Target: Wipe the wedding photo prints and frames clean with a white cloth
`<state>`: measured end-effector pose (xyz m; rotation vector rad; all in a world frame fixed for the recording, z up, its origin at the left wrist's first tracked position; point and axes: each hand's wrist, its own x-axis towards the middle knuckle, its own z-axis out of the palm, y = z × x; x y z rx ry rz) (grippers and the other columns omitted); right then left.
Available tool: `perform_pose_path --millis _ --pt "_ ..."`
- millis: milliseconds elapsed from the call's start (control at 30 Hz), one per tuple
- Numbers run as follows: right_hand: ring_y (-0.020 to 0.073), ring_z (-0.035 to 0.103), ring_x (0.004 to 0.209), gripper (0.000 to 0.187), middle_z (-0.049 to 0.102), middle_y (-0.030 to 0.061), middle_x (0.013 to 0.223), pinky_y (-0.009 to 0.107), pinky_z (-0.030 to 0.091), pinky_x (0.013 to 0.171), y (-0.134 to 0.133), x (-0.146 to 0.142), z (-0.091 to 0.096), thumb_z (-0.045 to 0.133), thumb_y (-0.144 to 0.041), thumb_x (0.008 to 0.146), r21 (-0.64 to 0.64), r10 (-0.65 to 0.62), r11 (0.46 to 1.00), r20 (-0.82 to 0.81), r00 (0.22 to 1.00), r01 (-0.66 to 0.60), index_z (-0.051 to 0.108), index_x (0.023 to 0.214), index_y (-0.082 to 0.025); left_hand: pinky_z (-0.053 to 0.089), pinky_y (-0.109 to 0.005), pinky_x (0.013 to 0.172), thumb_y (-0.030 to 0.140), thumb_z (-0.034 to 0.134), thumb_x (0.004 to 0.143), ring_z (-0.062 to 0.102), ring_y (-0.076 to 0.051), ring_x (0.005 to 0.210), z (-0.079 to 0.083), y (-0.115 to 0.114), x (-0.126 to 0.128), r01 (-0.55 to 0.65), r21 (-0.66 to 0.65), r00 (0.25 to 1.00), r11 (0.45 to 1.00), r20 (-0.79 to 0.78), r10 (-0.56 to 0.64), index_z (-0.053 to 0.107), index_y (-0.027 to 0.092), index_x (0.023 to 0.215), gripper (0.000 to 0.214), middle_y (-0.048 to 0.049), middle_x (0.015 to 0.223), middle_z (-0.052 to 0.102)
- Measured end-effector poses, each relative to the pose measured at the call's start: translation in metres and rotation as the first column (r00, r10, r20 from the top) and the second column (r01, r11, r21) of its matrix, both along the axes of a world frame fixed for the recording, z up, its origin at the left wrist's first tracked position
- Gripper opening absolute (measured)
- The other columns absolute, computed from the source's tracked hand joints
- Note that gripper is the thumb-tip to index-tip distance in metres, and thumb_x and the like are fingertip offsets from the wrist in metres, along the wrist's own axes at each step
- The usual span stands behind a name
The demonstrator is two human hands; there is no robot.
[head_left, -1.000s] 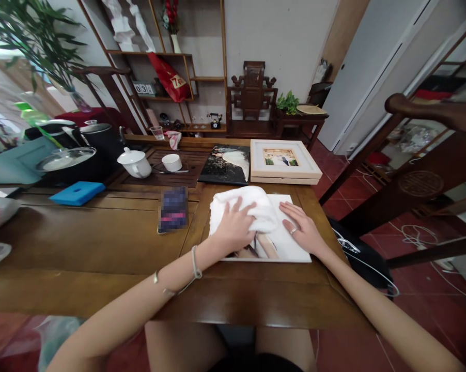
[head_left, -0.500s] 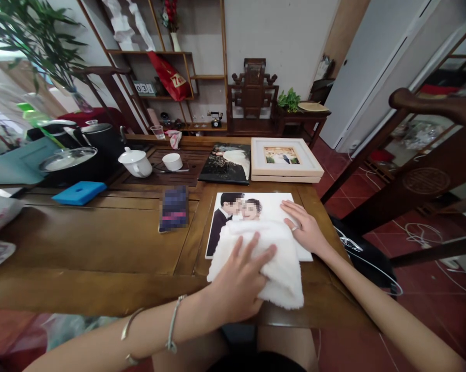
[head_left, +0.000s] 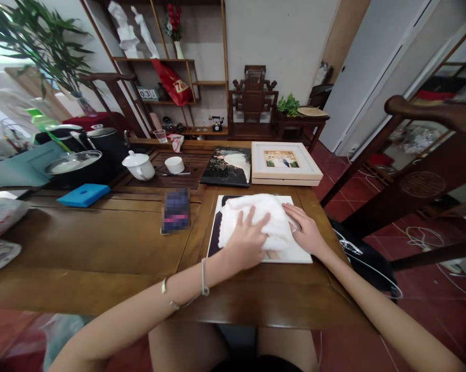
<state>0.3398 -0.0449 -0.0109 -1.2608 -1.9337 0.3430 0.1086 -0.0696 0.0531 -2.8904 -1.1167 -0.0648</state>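
A white fluffy cloth (head_left: 277,230) lies over most of a white-edged photo print (head_left: 300,254) on the table. My left hand (head_left: 248,235), with bracelets at the wrist, presses on the cloth with its fingers spread. Under the cloth, the pictured faces are hidden; a dark suit part still shows along the print's left side. My right hand (head_left: 305,227) rests flat at the print's right edge, fingers stretched out beside the cloth.
Behind the print lie a dark photo panel (head_left: 229,168) and a white framed picture (head_left: 314,173). A phone (head_left: 175,212) and a blue block (head_left: 83,195) are to the left. Further back stand a white lidded cup (head_left: 139,166), a small white bowl (head_left: 174,165) and a black pot (head_left: 74,168).
My left hand has slid the cloth away from me, up over the print's faces. The print's lower edge is now uncovered. My right hand stays at the right edge.
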Motion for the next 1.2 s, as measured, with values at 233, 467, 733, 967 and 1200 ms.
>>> perform_pose_path --millis 233,467,733,967,1200 --pt "0.0276 0.049 0.131 0.041 0.059 0.0104 0.136 0.052 0.036 0.111 -0.001 -0.002 0.001 0.053 -0.029 0.089 -0.022 -0.019 1.000 -0.012 1.000 0.019 0.062 0.128 -0.023 0.039 -0.065 0.103 0.038 0.057 0.087 0.034 -0.050 0.137 -0.002 -0.080 0.008 0.019 0.024 0.998 1.000 -0.054 -0.018 0.072 0.023 0.111 0.032 -0.0114 0.157 0.031" --pt "0.0274 0.048 0.131 0.047 0.058 0.0106 0.137 0.053 0.037 0.111 0.000 0.002 0.002 0.052 -0.021 0.084 -0.020 0.026 0.999 -0.015 1.000 -0.027 0.061 0.130 -0.022 0.050 -0.064 0.090 0.027 0.057 0.088 0.046 -0.052 0.127 0.001 -0.013 0.026 -0.250 0.165 0.961 0.954 -0.080 0.265 0.071 0.015 0.114 0.032 -0.0193 0.149 0.042" --pt "0.0272 0.049 0.131 0.041 0.058 0.0105 0.137 0.053 0.038 0.110 0.000 0.002 0.000 0.053 -0.031 0.090 -0.034 0.022 0.999 -0.046 0.999 -0.024 0.062 0.128 -0.024 0.056 -0.059 0.084 0.027 0.054 0.090 0.053 -0.051 0.121 -0.014 -0.081 0.034 -0.058 0.220 0.988 0.974 -0.129 0.088 0.075 0.024 0.109 0.029 -0.0061 0.160 0.021" --pt "0.0272 0.048 0.131 0.040 0.058 0.0118 0.136 0.053 0.037 0.111 -0.001 -0.001 0.001 0.050 -0.031 0.091 -0.022 -0.001 1.000 -0.008 1.000 0.001 0.062 0.129 -0.021 0.038 -0.072 0.099 0.033 0.055 0.088 0.029 -0.052 0.139 0.007 -0.063 0.007 -0.018 -0.027 0.997 0.999 -0.076 0.016 0.074 0.027 0.111 0.031 -0.0057 0.158 0.029" --pt "0.0272 0.048 0.131 0.041 0.059 0.0073 0.136 0.054 0.036 0.112 -0.002 -0.004 0.003 0.053 -0.031 0.089 -0.032 -0.025 0.999 -0.018 1.000 0.025 0.062 0.129 -0.026 0.019 -0.079 0.104 0.015 0.049 0.082 0.013 -0.044 0.146 0.012 0.037 -0.029 -0.081 -0.113 0.997 0.990 -0.019 0.079 0.069 0.022 0.116 0.040 -0.0026 0.160 0.025"
